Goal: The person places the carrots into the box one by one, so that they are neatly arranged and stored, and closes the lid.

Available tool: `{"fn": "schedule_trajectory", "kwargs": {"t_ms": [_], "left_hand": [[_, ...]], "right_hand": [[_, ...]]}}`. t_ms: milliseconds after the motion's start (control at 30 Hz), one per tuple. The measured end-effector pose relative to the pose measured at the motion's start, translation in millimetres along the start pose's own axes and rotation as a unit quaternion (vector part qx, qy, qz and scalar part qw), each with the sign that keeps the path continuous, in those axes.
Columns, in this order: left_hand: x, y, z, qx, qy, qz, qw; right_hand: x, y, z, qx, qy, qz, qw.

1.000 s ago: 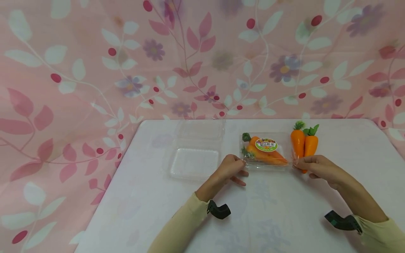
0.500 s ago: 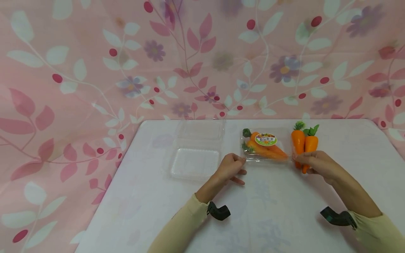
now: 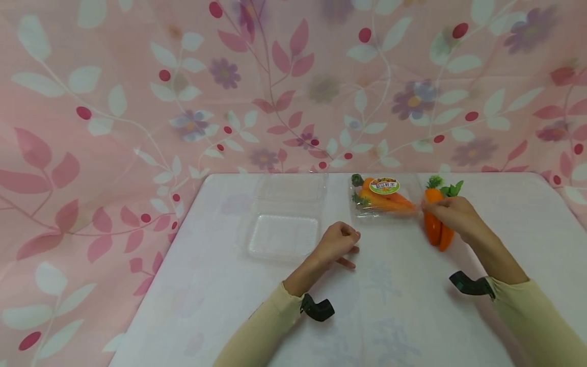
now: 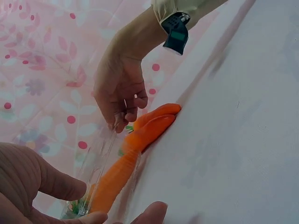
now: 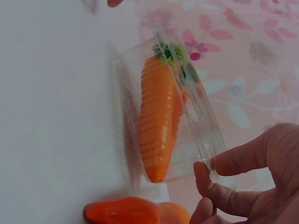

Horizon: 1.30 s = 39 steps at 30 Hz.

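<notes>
A clear plastic clamshell box (image 3: 387,218) with a round green-edged label (image 3: 384,186) is closed over orange toy carrots (image 5: 159,121) with green tops. My right hand (image 3: 456,216) pinches the box's right edge between thumb and fingers, as the right wrist view also shows. Under that hand lie two loose carrots (image 3: 432,229) side by side, partly covered by it. My left hand (image 3: 334,245) is just off the box's near left corner, fingers loosely bent with nothing held. In the left wrist view its thumb (image 4: 65,186) and fingertips stand apart.
Left of the hands lies an open, see-through clamshell box (image 3: 284,237) with its lid (image 3: 291,188) laid back. The white table (image 3: 206,306) ends at the back against a pink floral cloth (image 3: 275,86).
The box with the carrots has moved away toward the table's back edge, with my right hand following. My left hand has let go of its corner and stayed in place.
</notes>
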State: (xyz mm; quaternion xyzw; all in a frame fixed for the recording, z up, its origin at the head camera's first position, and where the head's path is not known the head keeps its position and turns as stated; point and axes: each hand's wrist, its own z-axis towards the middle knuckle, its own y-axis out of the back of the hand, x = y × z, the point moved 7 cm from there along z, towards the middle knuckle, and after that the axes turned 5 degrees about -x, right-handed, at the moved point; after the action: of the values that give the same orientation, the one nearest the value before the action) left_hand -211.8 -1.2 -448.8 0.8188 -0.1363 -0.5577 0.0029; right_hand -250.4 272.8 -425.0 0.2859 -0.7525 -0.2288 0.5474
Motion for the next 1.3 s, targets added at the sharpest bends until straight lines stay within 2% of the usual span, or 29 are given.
{"fn": "schedule_trajectory", "kwargs": {"t_ms": [267,467,733,967,1300], "left_hand": [[-1.6,-5.1,-2.1,0.022,-0.007,0.000,0.9997],[-4.1,-6.9,-4.8,0.030,-0.018,0.000,0.9994],[-6.0,-8.1,-7.4,0.041,-0.027,0.008,0.9988],[-6.2,-7.1,-6.8,0.043,-0.031,0.017,0.9985],[-11.2,-0.4,-7.8,0.041,-0.031,0.027,0.9983]], "right_hand": [[-4,4,12,-0.056,-0.025,0.004,0.998],[-6,8,22,-0.086,-0.021,0.010,0.996],[-6,9,32,-0.095,-0.015,0.004,0.995],[-6,8,38,-0.099,-0.038,-0.003,0.994],[2,14,35,-0.153,0.022,-0.044,0.987]]}}
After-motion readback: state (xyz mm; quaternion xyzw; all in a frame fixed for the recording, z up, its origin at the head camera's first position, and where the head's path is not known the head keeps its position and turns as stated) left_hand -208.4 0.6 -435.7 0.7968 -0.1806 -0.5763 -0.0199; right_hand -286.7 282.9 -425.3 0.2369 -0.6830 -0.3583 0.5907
